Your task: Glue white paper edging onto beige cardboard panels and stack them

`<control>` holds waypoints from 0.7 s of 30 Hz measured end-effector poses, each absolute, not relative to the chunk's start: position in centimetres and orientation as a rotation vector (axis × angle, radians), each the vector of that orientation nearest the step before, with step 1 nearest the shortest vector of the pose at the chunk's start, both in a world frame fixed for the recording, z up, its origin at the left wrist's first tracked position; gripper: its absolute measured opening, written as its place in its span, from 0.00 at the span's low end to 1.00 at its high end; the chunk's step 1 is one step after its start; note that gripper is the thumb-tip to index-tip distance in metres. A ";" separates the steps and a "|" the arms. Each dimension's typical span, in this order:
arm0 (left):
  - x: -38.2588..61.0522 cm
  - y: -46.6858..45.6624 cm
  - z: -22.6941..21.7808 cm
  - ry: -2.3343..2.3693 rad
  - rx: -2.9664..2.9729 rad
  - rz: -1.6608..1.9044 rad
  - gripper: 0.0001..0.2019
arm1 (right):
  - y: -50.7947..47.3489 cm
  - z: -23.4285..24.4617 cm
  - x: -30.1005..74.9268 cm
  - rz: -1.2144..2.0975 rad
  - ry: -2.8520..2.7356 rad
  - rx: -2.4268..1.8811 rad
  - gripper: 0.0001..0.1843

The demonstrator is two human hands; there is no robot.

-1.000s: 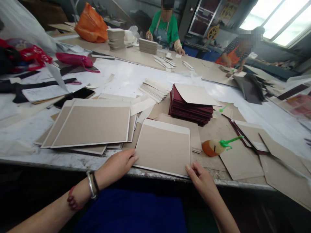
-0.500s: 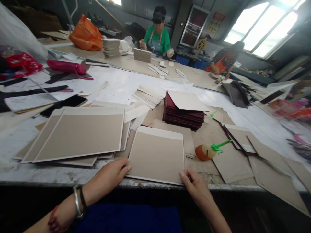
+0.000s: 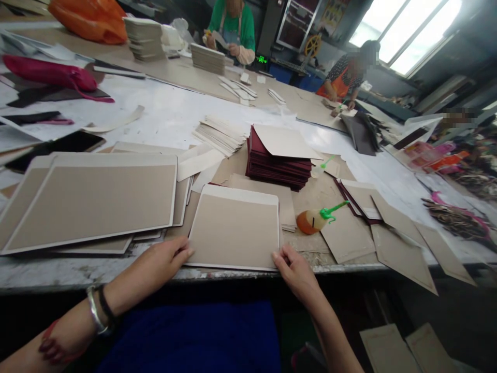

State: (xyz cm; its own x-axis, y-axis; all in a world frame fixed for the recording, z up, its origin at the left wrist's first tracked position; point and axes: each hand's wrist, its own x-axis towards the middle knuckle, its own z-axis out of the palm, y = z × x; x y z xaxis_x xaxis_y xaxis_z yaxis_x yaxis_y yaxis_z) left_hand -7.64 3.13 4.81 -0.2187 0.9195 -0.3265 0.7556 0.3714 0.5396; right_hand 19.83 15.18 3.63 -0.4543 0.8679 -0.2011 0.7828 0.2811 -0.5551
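Note:
A tan cardboard panel (image 3: 235, 228) with a pale strip along its far edge lies at the table's front edge. At its near left corner, my left hand (image 3: 169, 256) pinches the edge between thumb and fingers. My right hand (image 3: 293, 267) grips the near right corner in the same way. Left of it is a stack of larger tan panels (image 3: 101, 197) with white borders. Just to the right stands a squat glue bottle (image 3: 308, 223) with orange liquid and a green nozzle. Behind the panel rises a stack of dark red folders (image 3: 277, 166), a pale sheet on top.
Pale paper strips (image 3: 221, 135) are fanned out beyond the panel. Loose tan boards (image 3: 404, 254) overhang the front edge at right. A phone (image 3: 58, 147) and a pink pouch (image 3: 50, 72) lie at left. Two people (image 3: 233, 31) work across the table.
The camera view has shifted, so the table things appear further left and higher. Both hands keep hold of the panel. Across the table, the person in green has brought both hands together around a pale piece.

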 end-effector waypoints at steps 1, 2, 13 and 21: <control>-7.6 3.2 4.8 2.035 1.441 0.359 0.14 | 15.2 3.6 19.8 0.913 -2.397 -1.557 0.16; -7.6 3.2 4.9 2.036 1.439 0.362 0.14 | 15.2 3.6 19.9 0.916 -2.395 -1.556 0.16; -7.5 3.4 5.9 2.051 1.414 0.288 0.10 | 15.4 3.6 20.0 0.891 -2.413 -1.535 0.17; -7.3 3.5 6.5 2.058 1.400 0.275 0.10 | 15.4 3.3 20.0 0.899 -2.397 -1.529 0.18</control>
State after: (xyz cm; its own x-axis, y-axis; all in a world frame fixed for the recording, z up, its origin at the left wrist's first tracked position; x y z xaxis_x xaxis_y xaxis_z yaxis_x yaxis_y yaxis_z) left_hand -7.33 3.52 6.47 -0.2399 0.8939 -0.3786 0.7634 0.4146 0.4953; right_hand 20.03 15.36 3.28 -0.4647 0.8671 -0.1793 0.7714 0.2969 -0.5629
